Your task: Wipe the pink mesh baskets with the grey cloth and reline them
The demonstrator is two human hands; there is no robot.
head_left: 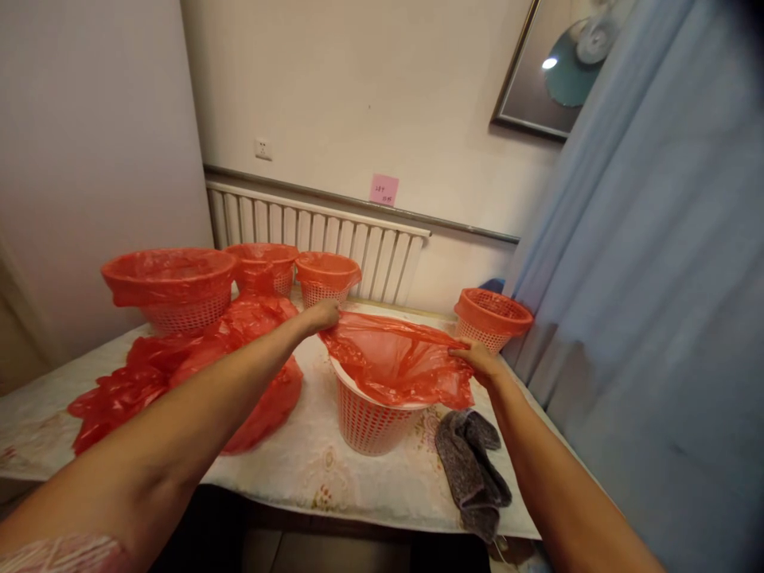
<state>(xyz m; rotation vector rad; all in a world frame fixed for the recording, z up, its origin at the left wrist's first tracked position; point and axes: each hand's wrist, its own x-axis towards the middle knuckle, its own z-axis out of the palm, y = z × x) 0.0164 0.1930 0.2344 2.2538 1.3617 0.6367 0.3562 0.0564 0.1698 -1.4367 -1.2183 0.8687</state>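
A white perforated plastic basket (382, 422) stands upright on the table in front of me. A thin red plastic bag (394, 358) lies in it and spreads over its rim, its far edge stretched taut between my hands. My left hand (323, 315) is closed on the bag's edge at the basket's left side. On the right, my right hand (479, 360) pinches the other end of that edge. The white rim shows bare at the front left. A crumpled dark grey cloth (474, 469) lies just below my right hand.
Red-lined baskets stand at the back: a large one (185, 310), another (266, 267), a small one (325, 278), and one by the curtain (493, 318). Loose red bags (256, 422) heap at left under my forearm. A radiator (334, 231) and blue curtain (645, 278) border the table.
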